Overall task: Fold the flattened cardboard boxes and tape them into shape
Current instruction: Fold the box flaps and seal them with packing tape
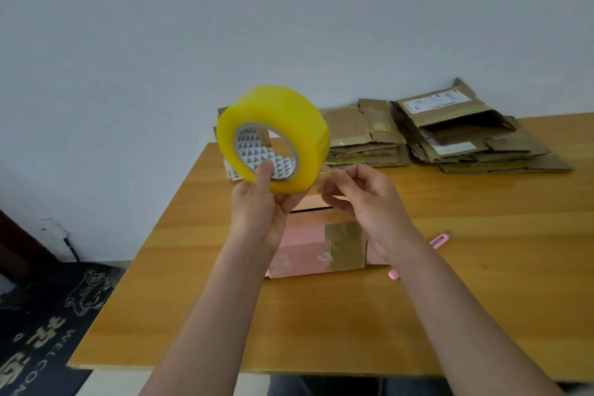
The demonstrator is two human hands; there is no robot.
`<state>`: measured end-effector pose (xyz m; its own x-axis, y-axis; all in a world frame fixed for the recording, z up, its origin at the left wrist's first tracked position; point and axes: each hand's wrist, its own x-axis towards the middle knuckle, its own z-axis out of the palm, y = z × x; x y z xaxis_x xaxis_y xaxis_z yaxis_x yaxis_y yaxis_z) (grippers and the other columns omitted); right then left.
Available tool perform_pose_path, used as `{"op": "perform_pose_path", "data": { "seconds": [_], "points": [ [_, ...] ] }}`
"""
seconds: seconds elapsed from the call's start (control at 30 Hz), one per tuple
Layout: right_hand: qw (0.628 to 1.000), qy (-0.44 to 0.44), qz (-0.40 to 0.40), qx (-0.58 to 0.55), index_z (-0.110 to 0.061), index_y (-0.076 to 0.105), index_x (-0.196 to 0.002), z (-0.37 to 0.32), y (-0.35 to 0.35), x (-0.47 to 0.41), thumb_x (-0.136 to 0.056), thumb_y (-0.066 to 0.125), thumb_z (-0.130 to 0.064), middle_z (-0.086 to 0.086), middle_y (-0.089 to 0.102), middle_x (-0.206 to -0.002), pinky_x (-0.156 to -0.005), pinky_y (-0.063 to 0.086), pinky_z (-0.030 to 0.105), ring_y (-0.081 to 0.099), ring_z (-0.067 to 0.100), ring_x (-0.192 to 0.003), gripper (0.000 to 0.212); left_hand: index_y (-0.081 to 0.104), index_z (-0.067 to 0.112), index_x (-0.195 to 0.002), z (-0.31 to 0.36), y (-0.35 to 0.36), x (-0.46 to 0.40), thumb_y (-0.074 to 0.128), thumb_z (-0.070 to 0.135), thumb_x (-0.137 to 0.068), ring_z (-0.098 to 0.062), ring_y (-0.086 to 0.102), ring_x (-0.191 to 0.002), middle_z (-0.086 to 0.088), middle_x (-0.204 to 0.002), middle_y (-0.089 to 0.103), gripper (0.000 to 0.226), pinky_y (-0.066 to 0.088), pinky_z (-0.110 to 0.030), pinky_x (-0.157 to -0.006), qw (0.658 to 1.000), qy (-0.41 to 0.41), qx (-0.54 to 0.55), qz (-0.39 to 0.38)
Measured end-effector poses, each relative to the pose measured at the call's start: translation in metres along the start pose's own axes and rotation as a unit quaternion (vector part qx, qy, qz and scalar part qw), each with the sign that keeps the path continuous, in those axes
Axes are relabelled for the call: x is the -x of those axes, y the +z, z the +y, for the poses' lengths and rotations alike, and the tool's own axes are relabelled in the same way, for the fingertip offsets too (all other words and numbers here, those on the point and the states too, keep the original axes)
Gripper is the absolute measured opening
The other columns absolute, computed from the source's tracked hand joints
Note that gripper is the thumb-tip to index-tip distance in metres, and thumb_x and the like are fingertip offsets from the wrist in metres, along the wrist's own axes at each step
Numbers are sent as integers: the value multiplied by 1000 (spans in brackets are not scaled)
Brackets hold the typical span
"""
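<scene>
My left hand (260, 202) holds a big yellow tape roll (289, 119) up in front of me, thumb inside its printed core. Just right of the roll, my right hand (363, 196) pinches the loose end of the clear tape (324, 175) between thumb and fingers. Below both hands a pink cardboard box (302, 244) stands on the wooden table (321, 315), with old brown tape on its side and a dark slit along its top. Stacks of flattened brown cardboard boxes (450, 135) lie at the back of the table against the wall.
A pink utility knife (438, 239) lies on the table right of the pink box, partly behind my right forearm. A dark doormat (48, 309) covers the floor at the left. A white wall rises behind the table.
</scene>
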<state>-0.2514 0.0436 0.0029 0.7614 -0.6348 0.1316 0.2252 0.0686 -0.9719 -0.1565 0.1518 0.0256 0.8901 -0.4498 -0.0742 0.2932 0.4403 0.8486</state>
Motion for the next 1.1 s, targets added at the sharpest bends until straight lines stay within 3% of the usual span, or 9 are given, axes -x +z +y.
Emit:
{"op": "perform_pose_path", "data": {
  "seconds": [0.2,0.3,0.43,0.57,0.7,0.8,0.9,1.0,1.1],
  "points": [
    [997,33,71,-25,-5,57,-91,-13,-36,-9,-101,48,-11,3,73,-77,-77,59,32,70,17,-77,15,63,15,-97,-3,-10,-12,56,20,-99,-23,72,-89,-10,-99,72,9,60,-34,-64,987,61,-105,102],
    [996,60,46,-37,-4,57,-93,-11,-42,-14,-102,46,-13,5,71,-78,-80,59,34,69,20,-79,16,63,21,-95,-4,-14,-15,56,22,-99,-20,73,-89,-7,-99,73,8,60,-34,-65,977,93,-155,108],
    [988,135,19,-70,-3,59,-90,-3,-45,-19,-100,52,-24,10,67,-79,-74,59,30,67,19,-74,24,64,18,-86,-10,-16,-12,55,18,-100,-21,67,-75,-6,-85,70,17,54,-28,-51,970,119,-185,106],
    [984,172,29,-21,-5,57,-95,9,-50,-18,-96,59,-11,5,65,-74,-71,57,28,64,14,-67,6,60,15,-78,-24,-26,-10,56,20,-100,-25,56,-73,-11,-79,60,23,50,-38,-60,960,120,-219,124],
    [978,205,26,34,-6,53,-95,18,-53,-21,-97,56,-8,6,60,-72,-63,53,26,56,13,-65,4,62,14,-74,-37,-34,-10,61,29,-96,-28,60,-70,-13,-75,62,27,58,-57,-68,945,124,-264,147],
    [973,222,33,50,-4,52,-98,24,-55,-22,-96,58,-7,8,59,-77,-59,52,23,56,12,-64,7,61,1,-81,-42,-39,-11,66,35,-91,-28,59,-67,-18,-74,62,36,53,-68,-67,937,139,-282,154],
    [970,234,40,48,-3,53,-100,31,-57,-21,-95,59,-7,9,58,-77,-57,52,22,57,11,-62,9,64,0,-85,-42,-38,-9,71,26,-90,-27,60,-68,-23,-76,65,28,54,-63,-68,942,148,-258,155],
    [968,244,49,47,-2,53,-98,37,-58,-21,-96,59,-7,8,56,-75,-57,51,23,54,12,-62,8,66,11,-82,-42,-33,-2,75,19,-85,-21,56,-63,-1,-63,64,12,51,-43,-57,953,166,-215,135],
    [967,244,50,51,-3,52,-96,41,-59,-20,-97,57,-7,8,55,-76,-58,51,23,53,13,-64,6,69,8,-98,-45,-36,2,78,20,-81,-17,61,-64,4,-68,70,23,51,-39,-61,955,188,-192,123]
  ]
}}
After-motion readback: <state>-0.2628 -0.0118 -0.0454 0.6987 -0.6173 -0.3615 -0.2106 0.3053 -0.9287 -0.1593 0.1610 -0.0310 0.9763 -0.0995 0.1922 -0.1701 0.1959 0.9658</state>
